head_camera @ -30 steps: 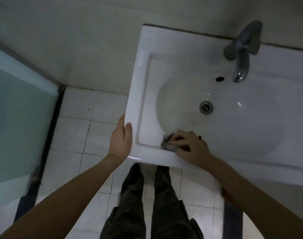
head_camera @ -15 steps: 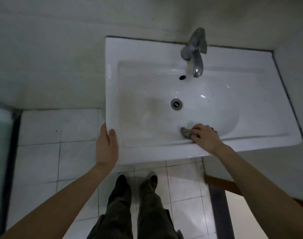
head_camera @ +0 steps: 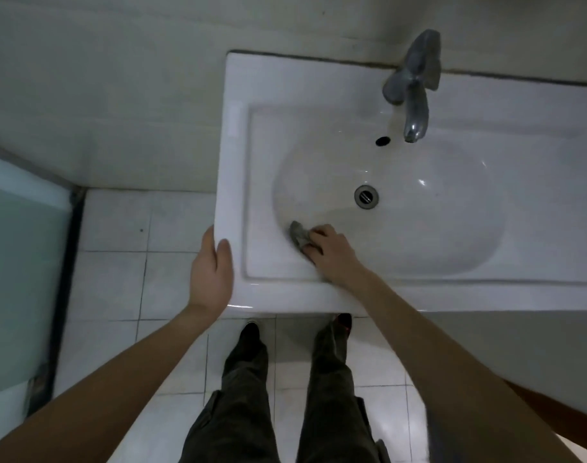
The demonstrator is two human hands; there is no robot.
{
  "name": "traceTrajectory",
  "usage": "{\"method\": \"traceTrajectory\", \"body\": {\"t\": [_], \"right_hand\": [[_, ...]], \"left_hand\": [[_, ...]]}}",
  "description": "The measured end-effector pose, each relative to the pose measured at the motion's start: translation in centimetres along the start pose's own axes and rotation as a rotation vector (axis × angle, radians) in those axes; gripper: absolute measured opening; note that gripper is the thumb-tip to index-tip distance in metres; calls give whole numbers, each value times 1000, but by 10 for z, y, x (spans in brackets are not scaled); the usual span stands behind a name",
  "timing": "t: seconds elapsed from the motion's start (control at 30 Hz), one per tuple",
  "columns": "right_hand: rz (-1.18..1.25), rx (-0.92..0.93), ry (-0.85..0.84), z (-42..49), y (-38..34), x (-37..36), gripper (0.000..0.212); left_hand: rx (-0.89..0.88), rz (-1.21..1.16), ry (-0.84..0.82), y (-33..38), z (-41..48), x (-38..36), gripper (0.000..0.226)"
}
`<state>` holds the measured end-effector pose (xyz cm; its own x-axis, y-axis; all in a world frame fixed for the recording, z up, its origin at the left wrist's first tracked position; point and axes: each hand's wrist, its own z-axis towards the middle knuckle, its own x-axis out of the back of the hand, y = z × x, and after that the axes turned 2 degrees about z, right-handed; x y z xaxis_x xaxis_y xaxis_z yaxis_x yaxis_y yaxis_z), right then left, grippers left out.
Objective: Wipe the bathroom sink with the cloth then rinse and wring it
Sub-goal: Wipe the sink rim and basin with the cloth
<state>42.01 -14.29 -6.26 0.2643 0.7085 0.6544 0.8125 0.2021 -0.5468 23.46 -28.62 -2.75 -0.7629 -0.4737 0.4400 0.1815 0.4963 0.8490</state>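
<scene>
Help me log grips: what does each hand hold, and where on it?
The right hand holds the cloth by its near end, fingers curled over it, inside the sink. The left hand grips the sink's front left corner, thumb on top.

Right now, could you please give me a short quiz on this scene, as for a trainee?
1. Fill in: the left hand holds the sink at its ____ edge.
2. Which hand presses the cloth into the basin? A) left hand B) right hand
3. True or false: the cloth lies left of the drain.
Key: 1 left; 2 B; 3 true.
</scene>
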Motion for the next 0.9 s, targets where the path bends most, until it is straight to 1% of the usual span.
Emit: {"method": "traceTrajectory", "body": {"t": [0.1, 0.17, 0.2, 0.27, 0.3, 0.33, 0.37, 0.43, 0.57, 0.63, 0.67, 0.73, 0.8, 0.83, 0.9], "right_hand": [[-264, -7, -111, -22, 81, 51, 40], [-380, -48, -94, -34, 147, 104, 36], [-456, -63, -55, -34, 178, 131, 36], [-556, -113, -21, -23, 217, 169, 37], [-561, -136, -36, -16, 222, 175, 47], [-495, -138, -56, -11, 221, 169, 58], [-395, -141, -74, -12, 206, 158, 57], [-222, -71, -100, -14, 171, 121, 42], [143, 64, -203, 18, 67, 37, 37], [289, 99, -169, 32, 27, 13, 35], [336, 124, -156, 36, 20, 7, 35], [313, 199, -194, 36, 32, 8, 36], [210, 293, -255, 23, 70, 25, 38], [143, 307, -257, 16, 93, 38, 37], [-44, 264, -200, 7, 150, 74, 35]], "left_hand": [[21, 30, 48, 5, -2, -4, 36], [39, 59, 70, 7, -3, -6, 36], [48, 77, 81, 8, -4, -6, 36], [64, 111, 113, 8, -5, -7, 36], [68, 133, 127, 9, -5, -7, 36], [69, 151, 138, 9, -5, -8, 36], [70, 166, 147, 10, -5, -9, 36], [63, 198, 155, 11, -5, -10, 36], [30, 269, 168, 8, -4, -10, 36], [16, 282, 168, 8, -4, -10, 32], [10, 281, 170, 10, -4, -10, 31], [5, 293, 159, 12, -4, -10, 30], [9, 297, 145, 13, -4, -9, 28], [5, 295, 146, 14, -4, -8, 28], [2, 300, 133, 12, -5, -8, 29]]}}
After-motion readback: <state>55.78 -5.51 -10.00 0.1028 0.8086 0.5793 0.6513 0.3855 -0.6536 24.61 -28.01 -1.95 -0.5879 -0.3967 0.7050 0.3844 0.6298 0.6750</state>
